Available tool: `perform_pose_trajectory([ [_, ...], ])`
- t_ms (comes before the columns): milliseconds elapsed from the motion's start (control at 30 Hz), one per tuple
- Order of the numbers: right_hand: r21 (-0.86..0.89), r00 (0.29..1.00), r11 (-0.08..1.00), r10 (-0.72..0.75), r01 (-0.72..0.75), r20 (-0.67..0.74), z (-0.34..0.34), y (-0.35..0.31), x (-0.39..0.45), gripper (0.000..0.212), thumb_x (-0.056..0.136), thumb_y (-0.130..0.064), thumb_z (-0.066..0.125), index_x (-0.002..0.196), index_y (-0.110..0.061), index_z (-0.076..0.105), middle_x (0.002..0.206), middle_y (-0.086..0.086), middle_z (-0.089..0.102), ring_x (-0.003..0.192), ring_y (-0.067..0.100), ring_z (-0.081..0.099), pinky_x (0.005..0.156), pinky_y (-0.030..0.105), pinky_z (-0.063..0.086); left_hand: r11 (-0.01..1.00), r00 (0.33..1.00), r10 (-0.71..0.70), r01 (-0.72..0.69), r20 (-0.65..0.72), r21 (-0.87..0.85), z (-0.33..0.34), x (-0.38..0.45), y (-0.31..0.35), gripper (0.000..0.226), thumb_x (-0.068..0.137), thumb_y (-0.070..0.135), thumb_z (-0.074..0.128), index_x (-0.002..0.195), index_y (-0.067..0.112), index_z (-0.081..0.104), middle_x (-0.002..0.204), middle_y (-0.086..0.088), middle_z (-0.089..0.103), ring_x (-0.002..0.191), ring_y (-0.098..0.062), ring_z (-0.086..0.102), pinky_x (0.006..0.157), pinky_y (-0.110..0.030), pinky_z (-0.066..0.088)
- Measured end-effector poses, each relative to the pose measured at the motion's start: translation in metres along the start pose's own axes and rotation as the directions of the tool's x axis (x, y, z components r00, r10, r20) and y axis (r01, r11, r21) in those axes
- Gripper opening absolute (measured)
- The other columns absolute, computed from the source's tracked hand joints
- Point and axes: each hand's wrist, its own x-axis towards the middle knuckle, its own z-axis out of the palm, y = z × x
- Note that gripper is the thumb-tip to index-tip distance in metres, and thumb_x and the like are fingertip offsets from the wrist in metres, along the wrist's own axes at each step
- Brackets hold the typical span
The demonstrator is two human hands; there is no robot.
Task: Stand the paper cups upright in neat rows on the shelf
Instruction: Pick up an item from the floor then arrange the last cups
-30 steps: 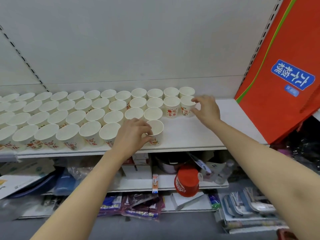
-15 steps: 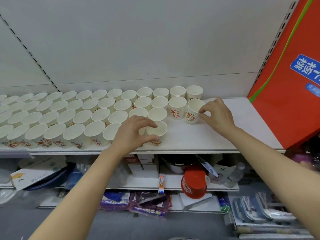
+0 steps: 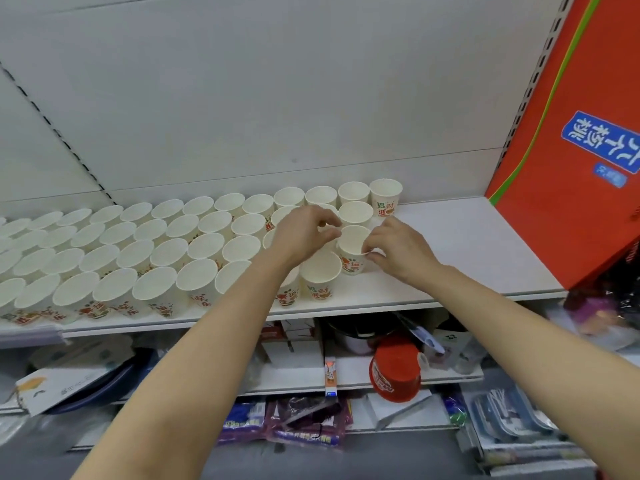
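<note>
Pinching one cup (image 3: 353, 249) by its rim, both hands, left (image 3: 304, 233) and right (image 3: 401, 252), curl round it on the shelf (image 3: 457, 244).

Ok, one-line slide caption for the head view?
Both hands, left hand and right hand, pinch one paper cup at the rows' right end on the white shelf.

Both hands on one paper cup (image 3: 352, 252) at grid's 3 o'clock end: left hand (image 3: 304, 233) pinching rim, right hand (image 3: 401, 251) pinching opposite rim. Rows of cups (image 3: 138, 258) upright on shelf (image 3: 457, 258).
</note>
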Motion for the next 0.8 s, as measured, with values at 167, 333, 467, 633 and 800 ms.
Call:
perform_pose_trajectory([
  [167, 0.059, 1.0, 0.998, 0.012, -0.013, 0.018, -0.005, 0.001, 0.004, 0.018, 0.085, -0.027, 0.067, 0.103, -0.022, 0.069, 0.106, -0.008, 0.065, 0.104, 0.018, 0.049, 0.077, 0.035, 0.046, 0.99, 0.985, 0.122, -0.13, 0.123, 0.059, 0.004, 0.009, -0.001, 0.018, 0.084, 0.043, 0.07, 0.098, 0.031, 0.074, 0.107, 0.01, 0.069, 0.104, -0.012, 0.058, 0.084, -0.035, 0.049],
  [333, 0.233, 0.975, 0.962, 0.177, -0.143, -0.134, -0.018, 0.031, 0.013, 0.016, 0.086, -0.03, 0.067, 0.101, -0.027, 0.069, 0.098, -0.011, 0.067, 0.09, 0.009, 0.055, 0.074, 0.032, 0.046, 0.97, 0.969, 0.204, -0.219, 0.136, 0.106, 0.007, 0.01, -0.004, 0.021, 0.078, 0.05, 0.074, 0.092, 0.034, 0.075, 0.103, 0.014, 0.071, 0.103, -0.012, 0.054, 0.087, -0.034, 0.045],
  [467, 0.171, 0.928, 0.929, 0.352, -0.329, -0.123, -0.023, 0.074, 0.042, 0.012, 0.087, -0.028, 0.063, 0.098, -0.026, 0.07, 0.096, -0.01, 0.068, 0.095, 0.015, 0.054, 0.074, 0.032, 0.045, 0.962, 0.965, 0.234, -0.248, 0.12, 0.113, 0.013, 0.009, -0.008, 0.015, 0.073, 0.046, 0.079, 0.082, 0.035, 0.075, 0.094, 0.017, 0.071, 0.097, -0.012, 0.055, 0.085, -0.036, 0.046],
  [633, 0.07, 0.933, 0.932, 0.359, -0.356, -0.024, -0.013, 0.095, 0.074, 0.026, 0.085, -0.018, 0.064, 0.111, -0.023, 0.067, 0.11, -0.002, 0.064, 0.107, 0.02, 0.051, 0.08, 0.033, 0.045, 0.961, 0.971, 0.225, -0.234, 0.077, 0.144, 0.023, 0.007, -0.013, 0.007, 0.074, 0.04, 0.078, 0.079, 0.036, 0.074, 0.086, 0.017, 0.071, 0.088, -0.013, 0.056, 0.08, -0.042, 0.047],
  [800, -0.051, 0.94, 0.944, 0.331, -0.327, 0.087, 0.0, 0.101, 0.093, 0.023, 0.085, -0.016, 0.059, 0.105, -0.022, 0.069, 0.106, 0.006, 0.063, 0.101, 0.026, 0.054, 0.073, 0.033, 0.045, 0.971, 0.982, 0.181, -0.187, 0.053, 0.146, 0.026, 0.003, -0.009, 0.007, 0.077, 0.038, 0.077, 0.083, 0.035, 0.075, 0.088, 0.014, 0.072, 0.089, -0.015, 0.058, 0.082, -0.043, 0.045],
])
